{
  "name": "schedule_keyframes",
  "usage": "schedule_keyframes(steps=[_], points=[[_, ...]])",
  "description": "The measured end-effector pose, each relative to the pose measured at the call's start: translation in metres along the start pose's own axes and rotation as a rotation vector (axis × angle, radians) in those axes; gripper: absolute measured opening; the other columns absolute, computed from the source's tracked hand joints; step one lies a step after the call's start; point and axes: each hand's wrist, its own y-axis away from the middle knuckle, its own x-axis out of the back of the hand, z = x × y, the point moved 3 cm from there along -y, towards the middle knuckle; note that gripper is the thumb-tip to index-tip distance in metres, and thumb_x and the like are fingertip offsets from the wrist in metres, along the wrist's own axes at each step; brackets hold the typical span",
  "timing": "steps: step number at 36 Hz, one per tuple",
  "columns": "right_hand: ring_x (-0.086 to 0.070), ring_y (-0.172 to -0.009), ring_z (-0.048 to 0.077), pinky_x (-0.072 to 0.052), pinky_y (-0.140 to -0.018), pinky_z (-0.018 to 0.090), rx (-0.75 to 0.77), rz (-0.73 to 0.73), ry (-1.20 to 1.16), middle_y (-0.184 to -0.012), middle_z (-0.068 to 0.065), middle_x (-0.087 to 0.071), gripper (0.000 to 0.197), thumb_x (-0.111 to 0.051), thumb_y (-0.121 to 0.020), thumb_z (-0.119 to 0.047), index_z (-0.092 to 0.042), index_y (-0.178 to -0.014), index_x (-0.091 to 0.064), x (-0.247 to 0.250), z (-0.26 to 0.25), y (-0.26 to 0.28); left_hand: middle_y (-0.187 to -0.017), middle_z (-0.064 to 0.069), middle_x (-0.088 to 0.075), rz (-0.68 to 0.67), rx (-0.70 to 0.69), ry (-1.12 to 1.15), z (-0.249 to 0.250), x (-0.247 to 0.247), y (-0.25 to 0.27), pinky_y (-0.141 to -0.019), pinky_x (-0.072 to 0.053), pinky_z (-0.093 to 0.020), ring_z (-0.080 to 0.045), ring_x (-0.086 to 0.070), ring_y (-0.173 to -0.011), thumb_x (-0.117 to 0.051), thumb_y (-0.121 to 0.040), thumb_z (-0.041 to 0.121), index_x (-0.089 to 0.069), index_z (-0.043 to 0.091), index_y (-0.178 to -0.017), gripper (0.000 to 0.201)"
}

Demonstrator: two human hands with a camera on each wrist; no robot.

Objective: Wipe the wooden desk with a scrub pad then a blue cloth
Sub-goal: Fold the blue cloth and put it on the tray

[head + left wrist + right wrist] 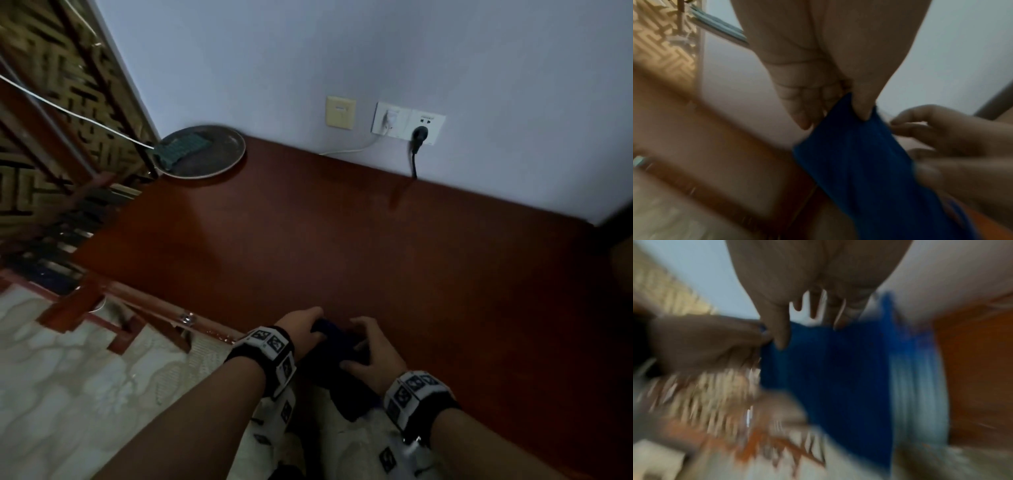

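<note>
L hand (818,68) fingers (863,107) pinch blue cloth (859,162); R hand (371,349) grips it too.

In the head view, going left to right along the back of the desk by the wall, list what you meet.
Round tray holding the green scrub pad → cream wall plate → white plug in the white socket panel → black plug with its cord hanging down.

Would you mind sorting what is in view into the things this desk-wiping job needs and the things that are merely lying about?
Part of the job:
- blue cloth, pinched by the left hand, with the right hand on it
- wooden desk
- scrub pad, lying on the round tray

Just lying about:
- round tray
- black plug in the wall socket
- white charger
</note>
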Motion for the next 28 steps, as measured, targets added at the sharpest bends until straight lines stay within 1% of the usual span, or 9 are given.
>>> schedule_keyframes(steps=[2,5,10,14,17,19,22,25,28], points=[[-0.058,-0.098,0.006,-0.052,-0.083,0.03,-0.051,-0.021,-0.023,-0.117,-0.016,-0.053,0.063,-0.073,-0.076,-0.029,-0.035,-0.127,-0.037,0.006,-0.006,-0.014,-0.093,0.002,-0.047,0.004,-0.05,-0.001,0.004,0.01,0.002,-0.07,-0.04,-0.031,-0.019,-0.048,-0.08,-0.05,-0.098,0.023,-0.037,0.024,-0.096,0.013],[-0.06,-0.099,0.012,-0.052,-0.088,0.042,-0.094,-0.107,0.045,-0.107,-0.008,-0.062,0.04,-0.074,-0.069,-0.036,-0.03,-0.105,-0.056,0.013,-0.023,-0.03,-0.083,0.007,-0.044,0.036,-0.09,-0.004,0.003,0.028,0.005,-0.066,-0.039,-0.031,-0.017,-0.046,-0.072,-0.048,-0.099,0.023,-0.035,0.024,-0.095,0.013],[-0.063,-0.09,0.017,-0.051,-0.087,0.048,-0.079,-0.145,0.067,-0.093,-0.003,-0.066,0.02,-0.076,-0.07,-0.027,-0.027,-0.08,-0.059,0.022,-0.054,-0.05,-0.084,0.002,-0.048,0.178,-0.1,0.06,-0.015,0.07,0.012,-0.059,-0.038,-0.029,-0.018,-0.049,-0.07,-0.047,-0.1,0.025,-0.036,0.023,-0.098,0.012],[-0.065,-0.089,0.018,-0.052,-0.086,0.048,-0.063,-0.169,0.068,-0.092,-0.002,-0.068,0.016,-0.075,-0.072,-0.025,-0.026,-0.081,-0.062,0.021,-0.08,-0.076,-0.09,-0.004,-0.056,0.28,-0.071,0.173,-0.042,0.106,0.02,-0.057,-0.041,-0.03,-0.021,-0.054,-0.072,-0.044,-0.101,0.027,-0.043,0.02,-0.106,0.009],[-0.067,-0.086,0.019,-0.053,-0.085,0.045,-0.076,-0.195,0.04,-0.088,-0.002,-0.071,0.005,-0.07,-0.077,-0.023,-0.027,-0.078,-0.067,0.014,-0.102,-0.1,-0.089,0.001,-0.054,0.338,-0.031,0.239,-0.069,0.133,0.024,-0.054,-0.038,-0.024,-0.014,-0.051,-0.069,-0.042,-0.102,0.026,-0.043,0.02,-0.109,0.009],[-0.065,-0.074,0.016,-0.053,-0.077,0.039,-0.082,-0.203,0.017,-0.078,-0.001,-0.069,0.013,-0.064,-0.084,-0.014,-0.022,-0.074,-0.066,0.008,-0.122,-0.116,-0.091,0.0,-0.055,0.354,0.0,0.279,-0.09,0.151,0.026,-0.054,-0.039,-0.025,-0.014,-0.052,-0.07,-0.042,-0.102,0.027,-0.043,0.022,-0.109,0.008],[-0.056,-0.058,0.01,-0.046,-0.062,0.029,-0.049,-0.206,-0.032,-0.069,-0.001,-0.059,0.023,-0.054,-0.089,-0.005,-0.017,-0.071,-0.06,0.0,-0.158,-0.144,-0.098,-0.003,-0.059,0.375,0.051,0.338,-0.122,0.177,0.026,-0.063,-0.044,-0.03,-0.017,-0.056,-0.076,-0.042,-0.102,0.03,-0.045,0.025,-0.11,0.01],[-0.052,-0.059,0.011,-0.041,-0.06,0.026,-0.03,-0.177,-0.058,-0.069,-0.002,-0.056,0.026,-0.048,-0.091,-0.001,-0.016,-0.07,-0.055,-0.012,-0.194,-0.176,-0.114,-0.007,-0.06,0.415,0.119,0.386,-0.153,0.206,0.023,-0.075,-0.048,-0.035,-0.02,-0.057,-0.089,-0.042,-0.102,0.033,-0.046,0.023,-0.121,0.021],[-0.049,-0.061,0.015,-0.038,-0.06,0.029,-0.05,-0.174,-0.098,-0.07,0.002,-0.052,0.026,-0.045,-0.09,0.002,-0.013,-0.07,-0.052,-0.026,-0.225,-0.209,-0.127,-0.008,-0.053,0.417,0.227,0.502,-0.184,0.237,0.021,-0.076,-0.044,-0.03,-0.024,-0.055,-0.101,-0.053,-0.096,0.038,-0.041,0.023,-0.133,0.041]])
